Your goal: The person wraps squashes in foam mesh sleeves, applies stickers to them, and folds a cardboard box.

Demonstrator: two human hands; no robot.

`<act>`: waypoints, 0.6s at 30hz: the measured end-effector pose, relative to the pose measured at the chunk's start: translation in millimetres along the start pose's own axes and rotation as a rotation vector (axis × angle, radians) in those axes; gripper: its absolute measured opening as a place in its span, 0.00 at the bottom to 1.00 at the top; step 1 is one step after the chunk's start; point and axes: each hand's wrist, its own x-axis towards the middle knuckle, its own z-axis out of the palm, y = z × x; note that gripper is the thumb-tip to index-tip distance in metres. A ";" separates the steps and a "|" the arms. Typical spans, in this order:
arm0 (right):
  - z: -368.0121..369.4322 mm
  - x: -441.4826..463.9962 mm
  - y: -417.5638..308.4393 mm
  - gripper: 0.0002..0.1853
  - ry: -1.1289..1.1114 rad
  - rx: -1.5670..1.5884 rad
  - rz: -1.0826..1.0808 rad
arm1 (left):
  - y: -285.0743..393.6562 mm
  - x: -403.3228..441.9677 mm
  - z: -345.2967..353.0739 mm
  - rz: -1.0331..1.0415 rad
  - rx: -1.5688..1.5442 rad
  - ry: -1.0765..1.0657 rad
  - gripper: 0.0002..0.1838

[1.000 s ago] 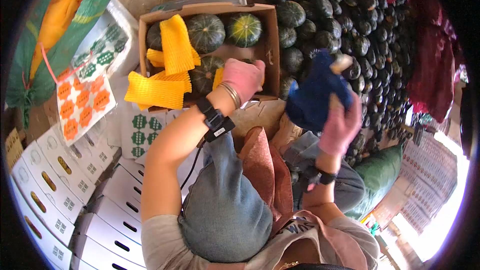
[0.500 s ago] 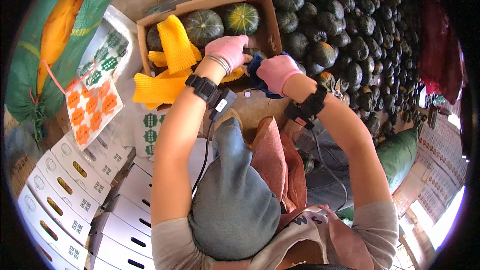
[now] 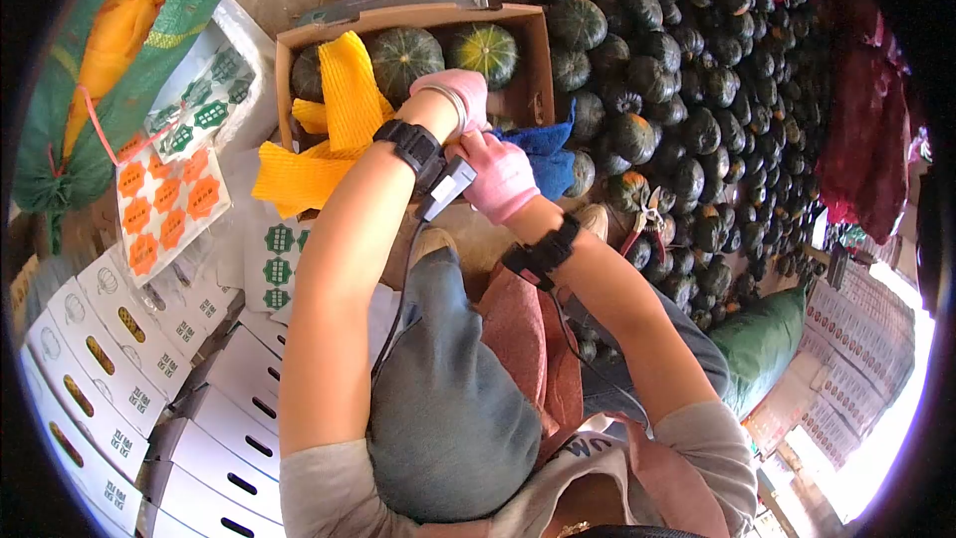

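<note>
My left hand [image 3: 464, 92], in a pink glove, reaches over the front of an open cardboard box [image 3: 540, 68]. Its fingers curve down out of sight, so what they touch is hidden. Close beside it, my right hand [image 3: 503, 177], also pink-gloved, grips a blue cloth [image 3: 548, 151] that trails to the right over the box's front corner. Dark green pumpkins sit in the box: a striped pumpkin [image 3: 406, 58] in the middle and a yellow-patched pumpkin [image 3: 484, 54] at the right. Yellow foam netting [image 3: 351, 90] lies across the left part and hangs over the front edge.
A large pile of green pumpkins [image 3: 687, 120] covers the floor at right, with red-handled pruning shears [image 3: 647, 221] on it. White printed cartons [image 3: 110, 369] stand at lower left. Orange label sheets [image 3: 169, 204] and a green mesh sack [image 3: 60, 169] are at left.
My right hand has moved left and down, close against my left wrist, bringing the blue cloth with it; the cloth now spreads out to the right. My left hand has shifted only slightly.
</note>
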 end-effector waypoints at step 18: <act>-16.5 2.4 2.8 0.05 -0.232 -0.048 -0.133 | -0.6 -21.6 9.6 0.131 -0.127 0.165 0.19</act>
